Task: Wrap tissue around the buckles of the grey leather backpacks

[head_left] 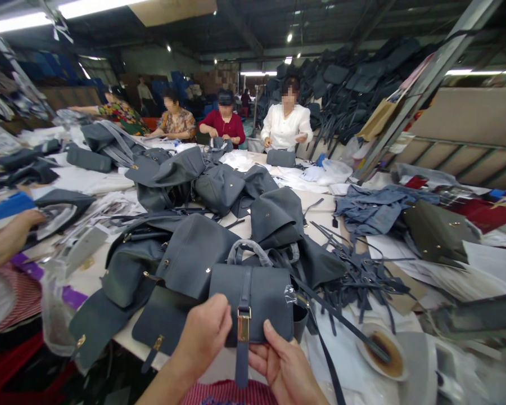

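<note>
A dark blue-grey handbag (267,289) faces me at the table's near edge. Its front flap carries a centre strap (242,365) that runs through a gold buckle (244,326) and hangs below the flap. Clear plastic wraps its handle (249,245). My right hand (280,360) grips the lower right edge of the flap, thumb in front and fingers beneath. At the left of the buckle, my left hand (206,329) is closed in a fist against the bag; whatever its fingers hold is hidden.
Several similar bags (198,253) are heaped beyond. Loose straps (362,275) and a bowl of brown liquid (383,351) with a dark stick lie right. Another person's hand (8,239) is at far left. Several people, one in a white top (285,124), work across the table.
</note>
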{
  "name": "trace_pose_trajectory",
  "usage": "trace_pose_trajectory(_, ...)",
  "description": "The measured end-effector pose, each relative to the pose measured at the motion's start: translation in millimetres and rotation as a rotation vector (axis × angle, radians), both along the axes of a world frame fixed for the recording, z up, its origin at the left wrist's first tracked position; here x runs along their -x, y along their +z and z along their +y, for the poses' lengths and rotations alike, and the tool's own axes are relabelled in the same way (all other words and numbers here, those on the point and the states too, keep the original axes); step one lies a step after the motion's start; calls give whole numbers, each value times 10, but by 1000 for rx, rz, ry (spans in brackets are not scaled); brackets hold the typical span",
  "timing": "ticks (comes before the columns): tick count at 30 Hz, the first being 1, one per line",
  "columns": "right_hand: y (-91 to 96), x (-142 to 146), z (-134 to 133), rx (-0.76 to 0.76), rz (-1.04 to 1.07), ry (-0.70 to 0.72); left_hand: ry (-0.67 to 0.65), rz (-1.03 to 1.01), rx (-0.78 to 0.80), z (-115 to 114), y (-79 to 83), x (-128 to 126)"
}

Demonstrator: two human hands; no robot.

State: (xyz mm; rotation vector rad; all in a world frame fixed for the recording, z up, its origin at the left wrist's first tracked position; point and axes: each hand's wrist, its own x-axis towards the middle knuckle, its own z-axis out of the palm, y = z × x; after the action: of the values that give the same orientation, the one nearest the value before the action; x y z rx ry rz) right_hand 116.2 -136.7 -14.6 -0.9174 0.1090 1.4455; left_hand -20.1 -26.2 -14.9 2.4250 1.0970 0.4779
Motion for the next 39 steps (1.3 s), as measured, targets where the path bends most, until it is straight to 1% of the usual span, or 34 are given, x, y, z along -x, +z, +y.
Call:
trace_pose_trajectory(1,-4,-11,-7,8,0,-9,100,-4,-113,140,28,64)
trace_pose_trajectory(3,-1,-40,-13,15,-1,-36,331,-42,-325,417,136,227)
trace_pose_trajectory(4,5,-56,-12,14,-1,-50,437,-36,-395,519,206,310)
trace_pose_trajectory(5,12,-69,-7,11,0,-59,474,-40,-421,579,278,382)
trace_pose_trajectory(6,20,-78,1,7,1,-63,463,-54,-408,587,345,434)
trace_pose_trajectory(7,28,-82,10,4,0,-63,400,-73,-351,540,403,460)
trace_pose_trajectory(9,43,-73,26,-4,-9,-56,188,-119,-140,314,480,421)
trace_pose_trajectory(11,53,-46,30,-19,-26,-37,6,-115,120,10,499,285)
trace_pose_trajectory(12,56,-30,27,-27,-37,-27,-20,-114,204,-129,490,200)
trace_pose_trajectory(14,50,1,15,-40,-60,-14,-7,-102,276,-325,444,48)
trace_pose_trajectory(16,29,24,2,-49,-85,-16,17,-66,259,-405,382,-39)
trace_pose_trajectory(18,-2,40,-7,-57,-101,-24,5,5,198,-410,320,-58)
trace_pose_trajectory(20,-32,53,-9,-53,-109,-30,-32,89,96,-394,267,-46)
trace_pose_trajectory(22,-51,63,-9,-42,-115,-38,-70,161,-38,-394,223,-41)
trace_pose_trajectory(25,-56,72,-12,-32,-116,-56,-101,237,-217,-433,175,-78)
trace_pose_trajectory(28,-47,72,-16,-10,-112,-53,-127,249,-301,-466,153,-136)
trace_pose_trajectory(31,-29,72,-20,-9,-100,-43,-148,222,-339,-375,172,-129)
trace_pose_trajectory(32,-22,72,-23,-12,-95,-37,-115,223,-358,-300,192,-100)
trace_pose_trajectory(33,-15,73,-25,-12,-91,-28,-54,230,-379,-205,220,-58)
trace_pose_trajectory(35,-3,72,-28,6,-90,-17,124,253,-403,18,296,57)
trace_pose_trajectory(36,0,72,-29,19,-93,-18,208,255,-388,122,341,121)
trace_pose_trajectory(37,1,71,-28,30,-95,-23,271,247,-346,206,388,180)
trace_pose_trajectory(38,0,70,-25,34,-96,-30,300,233,-273,257,431,230)
trace_pose_trajectory(39,-3,70,-21,34,-96,-36,296,211,-174,272,467,264)
